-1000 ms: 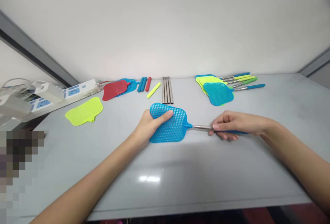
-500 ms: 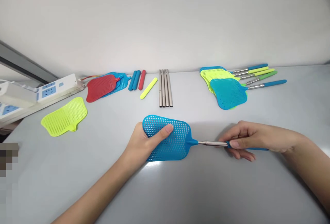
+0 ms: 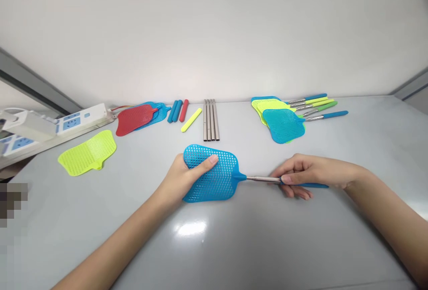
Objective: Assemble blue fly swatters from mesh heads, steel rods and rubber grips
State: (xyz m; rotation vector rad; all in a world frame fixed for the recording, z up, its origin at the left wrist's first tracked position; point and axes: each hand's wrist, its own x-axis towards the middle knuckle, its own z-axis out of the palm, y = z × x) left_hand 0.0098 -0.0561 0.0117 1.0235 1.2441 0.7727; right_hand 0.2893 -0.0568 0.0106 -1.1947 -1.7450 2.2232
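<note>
A blue fly swatter [image 3: 224, 178] with a perforated head and a short metal rod lies level across both my hands. My left hand [image 3: 182, 176] pinches the head, thumb on top and the other fingers hidden beneath. At the blue grip, my right hand [image 3: 306, 176] has its thumb and fingers closed round the handle where it meets the rod; the handle's end sticks out under the palm. Beyond the hands, several bare metal rods [image 3: 210, 120] lie side by side. Left of them are a yellow grip [image 3: 191, 120], a red grip [image 3: 183, 110] and two blue grips [image 3: 174, 111].
Several assembled swatters [image 3: 284, 125] are piled at the back right. A red swatter head [image 3: 135, 120] overlaps blue ones at the back left, with a yellow-green head [image 3: 88, 153] nearer. A white power strip [image 3: 90, 118] runs along the left edge, and a wall stands behind.
The camera view has shifted, so the table items appear slightly moved. Both hands keep their hold on the blue fly swatter, which looks nearly unchanged.
</note>
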